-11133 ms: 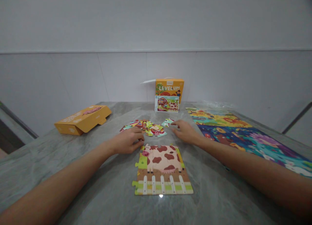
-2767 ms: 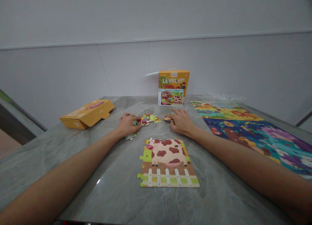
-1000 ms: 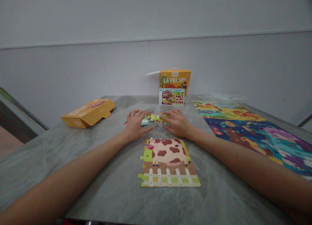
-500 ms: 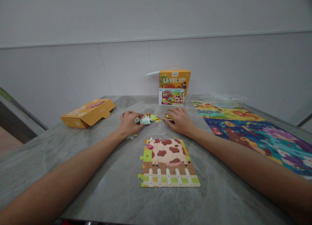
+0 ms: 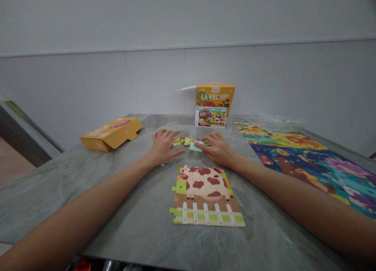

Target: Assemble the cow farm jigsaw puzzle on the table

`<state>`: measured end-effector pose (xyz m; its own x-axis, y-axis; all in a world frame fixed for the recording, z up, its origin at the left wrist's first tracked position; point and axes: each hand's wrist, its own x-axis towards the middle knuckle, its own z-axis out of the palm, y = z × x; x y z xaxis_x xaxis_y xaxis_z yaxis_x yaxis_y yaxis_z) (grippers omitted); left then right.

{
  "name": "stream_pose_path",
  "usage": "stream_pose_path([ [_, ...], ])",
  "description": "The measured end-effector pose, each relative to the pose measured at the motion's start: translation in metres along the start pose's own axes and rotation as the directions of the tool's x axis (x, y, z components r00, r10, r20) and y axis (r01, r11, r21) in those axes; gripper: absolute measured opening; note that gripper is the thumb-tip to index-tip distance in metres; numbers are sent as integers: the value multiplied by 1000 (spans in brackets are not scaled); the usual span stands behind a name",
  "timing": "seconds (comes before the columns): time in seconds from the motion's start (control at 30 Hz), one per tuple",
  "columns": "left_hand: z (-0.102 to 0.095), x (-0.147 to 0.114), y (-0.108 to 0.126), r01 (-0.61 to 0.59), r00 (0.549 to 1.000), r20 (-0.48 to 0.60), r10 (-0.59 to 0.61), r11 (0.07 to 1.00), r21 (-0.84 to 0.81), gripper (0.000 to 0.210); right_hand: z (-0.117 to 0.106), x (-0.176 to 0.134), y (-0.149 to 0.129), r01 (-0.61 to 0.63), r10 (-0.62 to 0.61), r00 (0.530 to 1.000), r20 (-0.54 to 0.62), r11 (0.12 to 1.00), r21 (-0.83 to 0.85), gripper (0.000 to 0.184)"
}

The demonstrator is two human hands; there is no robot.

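Between the thumb and fingers of my right hand [image 5: 219, 150] is a pale green puzzle piece [image 5: 195, 147] with a bit of red on it. My left hand [image 5: 163, 147] is spread, thumb apart from the fingers, beside a pile of loose puzzle pieces [image 5: 183, 140]. Another piece [image 5: 163, 163] lies partly hidden below my left wrist. Closer to me, a joined puzzle section [image 5: 207, 196] shows a spotted cow above a white fence. Tabs stick out along its left side.
A yellow box [image 5: 113, 133] lies at the left. Behind the pile, a picture card [image 5: 210, 117] leans against an upright orange box [image 5: 216, 94]. Colourful finished puzzles [image 5: 305, 161] cover the right side, with clear plastic wrap [image 5: 276, 119] behind. The grey table [image 5: 132, 224] ends near me.
The pale green piece has passed from my left hand to my right. My left hand has opened. The view has turned slightly left.
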<state>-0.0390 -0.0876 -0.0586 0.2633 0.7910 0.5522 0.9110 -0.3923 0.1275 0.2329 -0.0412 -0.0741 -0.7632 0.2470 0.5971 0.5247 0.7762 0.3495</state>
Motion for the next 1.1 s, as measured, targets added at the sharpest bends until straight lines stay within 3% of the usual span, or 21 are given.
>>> stream_pose_path([
  [0.1,-9,4,-27,269,954,102,-280,956,115,69,1,-2,2,-271,274,961,45,960,-73,33],
  [0.17,-14,6,-43,357,903,204,-379,924,137,62,-1,-4,3,-387,395,914,97,918,-87,32],
  [0.3,-19,6,-60,366,879,291,-376,926,91,49,-7,-4,1,-435,441,871,218,897,-75,34],
  [0.43,-16,8,-66,369,894,264,-362,929,24,49,-10,-2,-1,-434,438,885,156,899,-61,41],
  [0.6,-15,10,-67,415,905,114,-411,909,-23,59,-8,-2,0,-382,382,923,51,924,-8,45],
  [0.7,-17,11,-48,402,915,40,-401,914,-52,56,-6,-1,0,-263,263,965,10,963,59,46],
  [0.8,-16,7,-11,189,982,32,-187,973,-131,52,-5,1,-1,-61,63,998,-21,993,102,45],
  [0.93,-10,0,32,-18,998,57,31,976,-216,60,-8,4,-4,107,-106,994,-19,984,139,34],
  [1.1,-8,-1,35,-61,991,99,89,965,-257,59,-13,3,-3,132,-127,991,-44,982,138,31],
])
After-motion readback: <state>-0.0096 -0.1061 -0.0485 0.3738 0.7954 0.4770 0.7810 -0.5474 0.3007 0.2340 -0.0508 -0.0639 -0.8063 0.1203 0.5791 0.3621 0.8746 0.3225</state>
